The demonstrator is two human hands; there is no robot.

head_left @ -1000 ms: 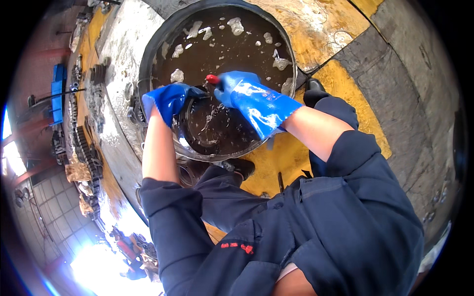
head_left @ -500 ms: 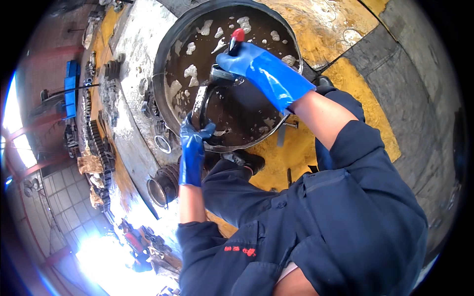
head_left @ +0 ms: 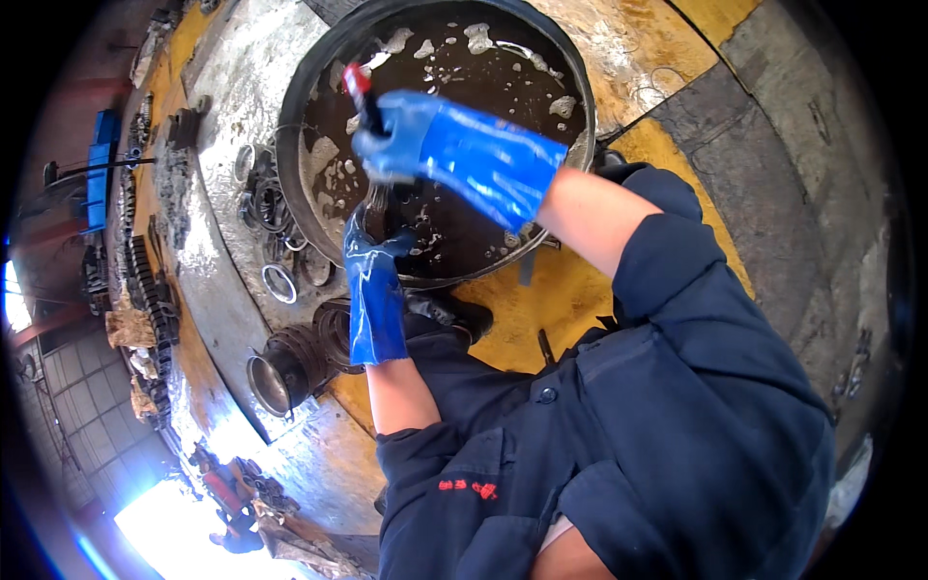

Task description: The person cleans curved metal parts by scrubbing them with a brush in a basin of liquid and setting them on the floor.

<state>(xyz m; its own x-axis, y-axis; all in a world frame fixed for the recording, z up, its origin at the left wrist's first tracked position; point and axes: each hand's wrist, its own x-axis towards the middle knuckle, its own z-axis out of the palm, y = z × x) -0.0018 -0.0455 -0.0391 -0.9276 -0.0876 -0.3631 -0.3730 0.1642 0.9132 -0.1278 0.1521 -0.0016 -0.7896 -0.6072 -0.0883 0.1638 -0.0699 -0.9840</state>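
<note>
My right hand (head_left: pixel 394 137), in a wet blue rubber glove, is closed round the black handle of a brush (head_left: pixel 358 85) with a red end. The brush head is mostly hidden below that glove, just above my left hand. My left hand (head_left: pixel 372 261), gloved alike, is closed on a dark, wet, curved metal part (head_left: pixel 394 211), seemingly a ring; most of it is hidden by the gloves and dark water. Both hands are over the near left side of a large round tub (head_left: pixel 288 159) of brown, foamy liquid.
Metal rings (head_left: pixel 279 283) lie on the floor left of the tub. A stack of dark cylindrical parts (head_left: pixel 280 372) stands nearer me. Several greasy parts line the far left, by a blue box (head_left: pixel 100 169). Yellow floor plates (head_left: pixel 522 324) lie under my feet.
My right hand has moved left with the brush, down to the part at my left hand. The curved part, plainly visible before, is now mostly covered. The view has shifted slightly.
</note>
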